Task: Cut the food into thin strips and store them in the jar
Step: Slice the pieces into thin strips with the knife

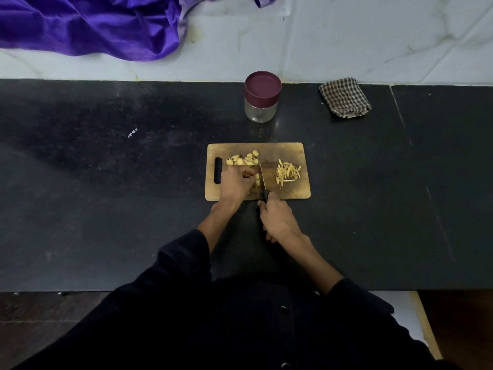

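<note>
A wooden cutting board [290, 150] lies on the black counter. Pale yellow food pieces [244, 159] are heaped at its back left, and a pile of thin strips [287, 172] lies on its right half. My left hand [236, 182] presses down on a few pieces [257, 180] near the board's middle. My right hand [278, 221] grips the black handle of a knife [262, 176], whose blade rests on the board just right of my left fingers. A glass jar [261, 109] with a maroon lid [263, 85] on stands behind the board.
A folded checked cloth [345, 98] lies at the back right of the counter [106, 169]. Purple satin fabric [88, 25] is bunched on the pale ledge behind, at the left. The counter's front edge runs close to my body.
</note>
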Demonstrator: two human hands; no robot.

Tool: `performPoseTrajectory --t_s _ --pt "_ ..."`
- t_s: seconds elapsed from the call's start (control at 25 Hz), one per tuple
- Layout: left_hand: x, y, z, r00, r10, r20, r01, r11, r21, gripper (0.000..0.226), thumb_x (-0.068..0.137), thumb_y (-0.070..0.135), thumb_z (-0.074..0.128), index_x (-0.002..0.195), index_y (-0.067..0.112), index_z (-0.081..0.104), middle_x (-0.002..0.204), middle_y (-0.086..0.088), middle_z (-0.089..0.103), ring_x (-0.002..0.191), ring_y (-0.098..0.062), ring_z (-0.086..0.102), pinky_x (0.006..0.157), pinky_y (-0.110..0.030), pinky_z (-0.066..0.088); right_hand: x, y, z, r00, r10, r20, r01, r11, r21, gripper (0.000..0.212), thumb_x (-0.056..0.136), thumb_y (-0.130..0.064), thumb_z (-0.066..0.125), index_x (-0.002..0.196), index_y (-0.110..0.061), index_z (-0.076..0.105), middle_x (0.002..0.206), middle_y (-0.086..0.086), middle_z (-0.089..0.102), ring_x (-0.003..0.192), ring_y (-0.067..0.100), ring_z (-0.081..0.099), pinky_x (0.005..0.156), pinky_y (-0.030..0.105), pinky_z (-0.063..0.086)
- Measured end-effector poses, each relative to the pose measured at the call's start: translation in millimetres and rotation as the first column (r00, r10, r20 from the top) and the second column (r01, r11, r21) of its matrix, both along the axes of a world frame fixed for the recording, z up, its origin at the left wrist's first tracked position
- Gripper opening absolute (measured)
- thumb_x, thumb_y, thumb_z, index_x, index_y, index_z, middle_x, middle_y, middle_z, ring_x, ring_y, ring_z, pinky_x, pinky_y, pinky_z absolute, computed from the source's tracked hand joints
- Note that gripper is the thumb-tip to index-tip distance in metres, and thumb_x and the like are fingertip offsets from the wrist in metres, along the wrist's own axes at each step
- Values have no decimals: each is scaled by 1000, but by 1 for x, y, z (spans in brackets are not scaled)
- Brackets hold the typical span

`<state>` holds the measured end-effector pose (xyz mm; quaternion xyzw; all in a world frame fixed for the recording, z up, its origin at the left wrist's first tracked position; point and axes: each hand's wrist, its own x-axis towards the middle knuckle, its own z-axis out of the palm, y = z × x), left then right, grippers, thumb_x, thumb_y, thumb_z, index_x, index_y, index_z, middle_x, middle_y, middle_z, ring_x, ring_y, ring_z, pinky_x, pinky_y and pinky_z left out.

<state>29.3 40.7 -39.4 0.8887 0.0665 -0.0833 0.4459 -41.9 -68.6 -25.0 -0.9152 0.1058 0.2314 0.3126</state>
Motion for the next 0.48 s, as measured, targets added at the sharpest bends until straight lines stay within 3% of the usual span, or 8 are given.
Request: performPoseTrajectory --t_s 0.16,0.32,0.48 --pt "0 0 2 999 19 -26 -19 1000 -14 14 85 9 67 98 9 72 95 -3 72 78 -13 68 74 -33 59 4 3 -3 1000 1 -16 -1 999 -43 23 105 -30 40 113 -9 45 102 16 65 86 35 69 74 52 58" --pt "-1 -3 6 997 41 -68 -45 997 -60 16 87 7 65 102 7 70 95 -3 70 73 -12 69 61 -20 58 5 7 -4 998 -16 -57 13 999 -49 25 104 -28 40 119 -8 44 108 17 64 88 35 69 77 52 58" --pt "-1 -5 5 996 60 -72 -67 993 -93 16 87 5 65 102 5 69 93 -4 70 73 -8 67 66 -18 57 -11 5 -7 992 18 -126 -29 996 -84 26 105 -27 38 121 -7 43 113 18 63 96 35 66 79 47 54"
